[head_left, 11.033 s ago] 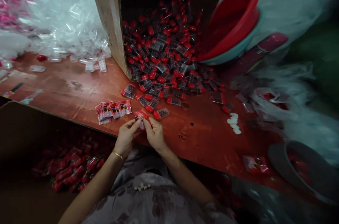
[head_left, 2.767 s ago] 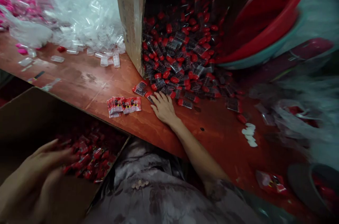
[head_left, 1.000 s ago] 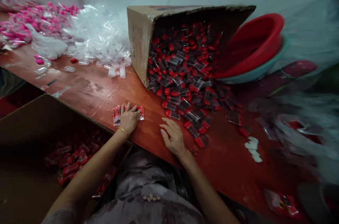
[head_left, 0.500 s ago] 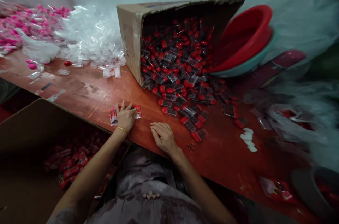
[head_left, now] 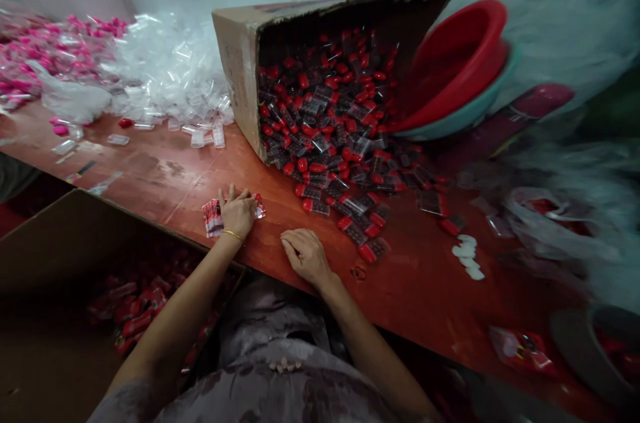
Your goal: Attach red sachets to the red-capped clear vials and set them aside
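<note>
My left hand (head_left: 238, 213) lies with fingers spread on a row of small flat red printed packets (head_left: 212, 217), overlapping on the wooden table (head_left: 175, 176). Some packets show on both sides of it; the rest are under the palm. To the right, my right hand (head_left: 306, 253) rests on the table, fingers curled and pressed together, thumb alongside. Whatever may be inside its fingers is hidden. Beyond this hand, small clear containers with red caps and dark contents (head_left: 320, 163) spill out of a cardboard box (head_left: 235, 76) lying on its side.
Clear empty cases (head_left: 170, 69) and pink-capped pieces (head_left: 80, 43) are heaped at the back left. A red basin (head_left: 465, 69) leans at the box's mouth. White discs (head_left: 468, 256) and rubber bands (head_left: 358, 273) lie right. Below the left edge, an open carton (head_left: 45, 243) holds red packages.
The view has shifted slightly. My left hand stays on the packets and covers a bit more of their right end. My right hand remains curled on the table.
</note>
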The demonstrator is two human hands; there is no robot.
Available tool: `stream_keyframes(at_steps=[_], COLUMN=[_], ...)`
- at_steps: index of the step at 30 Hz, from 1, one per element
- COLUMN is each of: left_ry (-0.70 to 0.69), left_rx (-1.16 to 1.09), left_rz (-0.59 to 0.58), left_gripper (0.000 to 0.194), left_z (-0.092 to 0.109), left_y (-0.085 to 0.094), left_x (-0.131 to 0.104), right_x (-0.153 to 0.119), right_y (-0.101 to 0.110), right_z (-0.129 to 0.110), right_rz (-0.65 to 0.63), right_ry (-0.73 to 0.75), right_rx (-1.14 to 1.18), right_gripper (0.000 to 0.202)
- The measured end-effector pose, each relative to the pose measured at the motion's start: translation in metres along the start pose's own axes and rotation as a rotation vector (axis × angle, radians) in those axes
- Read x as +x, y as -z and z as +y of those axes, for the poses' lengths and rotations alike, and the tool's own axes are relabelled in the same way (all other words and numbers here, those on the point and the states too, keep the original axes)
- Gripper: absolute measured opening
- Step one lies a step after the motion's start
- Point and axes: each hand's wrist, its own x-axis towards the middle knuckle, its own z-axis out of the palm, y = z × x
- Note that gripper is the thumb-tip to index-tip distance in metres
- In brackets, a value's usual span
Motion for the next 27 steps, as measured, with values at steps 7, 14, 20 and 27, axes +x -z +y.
stream_keyframes(at_steps=[7, 14, 20, 27], left_ry=[0.065, 0.025, 0.241, 0.208], left_rx=[-0.188, -0.4, -1.091, -1.039], left_rz=[0.138, 0.083, -0.144, -0.076], left_gripper=[0.031, 0.029, 0.041, 0.038], left_z=[0.03, 0.062, 0.064, 0.062], left_y=[0.036, 0.046, 0.032, 0.019], left_x=[-0.014, -0.032, -0.041, -0.04], right_x=[0.014, 0.041, 0.03, 0.022], right_y=[-0.006, -0.012, -0.007, -0.011], right_z=[-0.006, -0.017, -0.01, 0.003], right_rz=[0.125, 0.244, 0.355, 0.332], right_ry=[-0.398, -0.593, -0.653, -0.736], right_rx=[0.406, 0.808, 0.703, 0.618], right_gripper=[0.024, 0.027, 0.032, 0.038])
